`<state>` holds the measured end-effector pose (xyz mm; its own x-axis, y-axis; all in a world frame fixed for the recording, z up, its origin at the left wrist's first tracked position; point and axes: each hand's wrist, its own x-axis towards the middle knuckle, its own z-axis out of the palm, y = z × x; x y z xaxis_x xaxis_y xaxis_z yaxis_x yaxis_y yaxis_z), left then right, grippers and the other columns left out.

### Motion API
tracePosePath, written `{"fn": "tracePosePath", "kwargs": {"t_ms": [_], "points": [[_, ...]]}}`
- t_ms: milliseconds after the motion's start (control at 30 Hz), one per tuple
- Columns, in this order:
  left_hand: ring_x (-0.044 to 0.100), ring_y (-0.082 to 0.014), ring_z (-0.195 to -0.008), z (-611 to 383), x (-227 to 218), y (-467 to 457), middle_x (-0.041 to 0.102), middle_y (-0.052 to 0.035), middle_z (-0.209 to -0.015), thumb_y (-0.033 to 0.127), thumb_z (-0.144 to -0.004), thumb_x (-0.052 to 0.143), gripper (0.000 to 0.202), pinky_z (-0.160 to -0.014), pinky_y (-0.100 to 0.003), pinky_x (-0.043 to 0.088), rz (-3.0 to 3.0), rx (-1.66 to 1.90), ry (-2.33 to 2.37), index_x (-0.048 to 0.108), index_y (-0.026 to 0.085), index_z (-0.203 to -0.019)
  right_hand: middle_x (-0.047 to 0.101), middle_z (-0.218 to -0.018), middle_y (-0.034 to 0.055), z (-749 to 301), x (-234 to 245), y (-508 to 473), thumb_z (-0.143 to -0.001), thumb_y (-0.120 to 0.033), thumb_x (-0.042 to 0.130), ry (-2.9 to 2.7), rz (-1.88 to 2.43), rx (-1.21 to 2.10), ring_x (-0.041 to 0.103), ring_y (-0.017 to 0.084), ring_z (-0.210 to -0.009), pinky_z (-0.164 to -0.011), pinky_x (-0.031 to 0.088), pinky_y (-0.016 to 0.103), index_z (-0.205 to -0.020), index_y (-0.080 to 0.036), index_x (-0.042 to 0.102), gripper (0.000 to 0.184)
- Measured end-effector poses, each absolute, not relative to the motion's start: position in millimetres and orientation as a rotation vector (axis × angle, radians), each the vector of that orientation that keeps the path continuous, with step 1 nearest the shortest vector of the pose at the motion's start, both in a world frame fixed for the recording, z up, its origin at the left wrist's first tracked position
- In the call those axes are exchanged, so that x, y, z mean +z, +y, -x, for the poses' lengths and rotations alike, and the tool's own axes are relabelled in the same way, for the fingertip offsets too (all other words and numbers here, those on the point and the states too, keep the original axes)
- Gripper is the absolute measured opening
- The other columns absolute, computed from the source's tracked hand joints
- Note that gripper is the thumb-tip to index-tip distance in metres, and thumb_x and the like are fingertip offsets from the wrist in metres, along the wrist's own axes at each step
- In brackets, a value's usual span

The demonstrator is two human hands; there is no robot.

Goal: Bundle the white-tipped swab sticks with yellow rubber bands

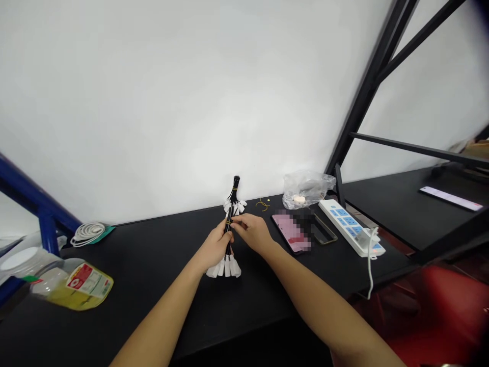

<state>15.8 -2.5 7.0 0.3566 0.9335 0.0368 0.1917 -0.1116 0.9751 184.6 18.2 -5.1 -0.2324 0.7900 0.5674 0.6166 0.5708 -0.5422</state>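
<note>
Head view, centre: tagged bundle [234, 192] is clasped upright by left hand [216, 247], steadied so its band [228, 223] is pinched by right hand [254, 232] fingers [239, 224].

Midsection of the tagged bundle [236, 196] is hidden by the left hand [216, 247], which grips it, and the right hand [252, 230], whose pinch is indiscernible. The phone [292, 232] is blurred; contents of the bag [305, 186] are indistinct; the yellow bits [263, 204] are too small to identify. Both forearms are cut by the lower edge.
</note>
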Motion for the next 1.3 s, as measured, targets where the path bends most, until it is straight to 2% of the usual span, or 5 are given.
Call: {"fn": "tracePosePath", "kwargs": {"t_ms": [200,567,800,1000,1300], "points": [[0.067,-0.0160,-0.062,-15.5,6.2,-2.6,0.063,-0.0028,-0.093,0.018,-0.082,0.050,0.048,-0.061,-0.030,0.055,-1.577,0.853,1.017,0.049,0.020,-0.129,0.077,-0.094,0.0040,-187.8,-0.1,19.1,-0.098,-0.028,0.056,-2.172,1.317,0.210,0.068,0.017,-0.088,-0.080,0.044,0.025,-0.090,-0.024,0.077,0.023],[0.062,-0.0191,-0.057,4.5,15.0,-7.4,0.067,0.0000,-0.069,0.018,-0.074,0.054,0.054,-0.059,-0.031,0.053,-1.665,0.607,0.947,0.062,0.020,-0.128,0.071,-0.078,0.0017,-184.5,2.6,23.7,-0.079,-0.023,0.061,-2.112,1.497,0.104,0.061,0.015,-0.071,-0.062,0.033,0.026,-0.074,-0.020,0.066,0.007],[0.058,-0.0151,-0.051,28.9,19.5,-0.4,0.065,0.0017,-0.067,0.023,-0.073,0.057,0.034,-0.053,-0.027,0.049,-1.636,0.564,0.914,0.068,0.020,-0.104,0.071,-0.084,0.0049,-224.9,9.4,53.0,-0.082,-0.027,0.056,-1.773,1.929,0.060,0.063,0.020,-0.077,-0.063,0.034,0.027,-0.080,-0.020,0.065,0.011],[0.065,-0.0227,-0.087,49.6,3.1,36.3,0.067,-0.0057,-0.090,0.022,-0.088,0.042,0.029,-0.089,-0.040,0.050,-1.884,1.255,1.539,0.057,0.020,-0.113,0.073,-0.084,0.0092,-216.1,-1.7,47.7,-0.080,-0.028,0.060,-2.213,1.929,0.239,0.068,0.025,-0.079,-0.064,0.040,0.029,-0.081,-0.020,0.068,0.011],[0.048,-0.0266,-0.130,75.1,-27.3,54.6,0.065,-0.0062,-0.123,0.004,-0.078,0.046,0.037,-0.118,-0.056,0.011,-2.467,1.009,1.814,0.067,0.028,-0.097,0.073,-0.092,0.0104,-220.9,-3.1,49.4,-0.080,-0.026,0.059,-2.159,2.025,0.270,0.069,0.026,-0.086,-0.068,0.044,0.030,-0.087,-0.021,0.069,0.013]]}}
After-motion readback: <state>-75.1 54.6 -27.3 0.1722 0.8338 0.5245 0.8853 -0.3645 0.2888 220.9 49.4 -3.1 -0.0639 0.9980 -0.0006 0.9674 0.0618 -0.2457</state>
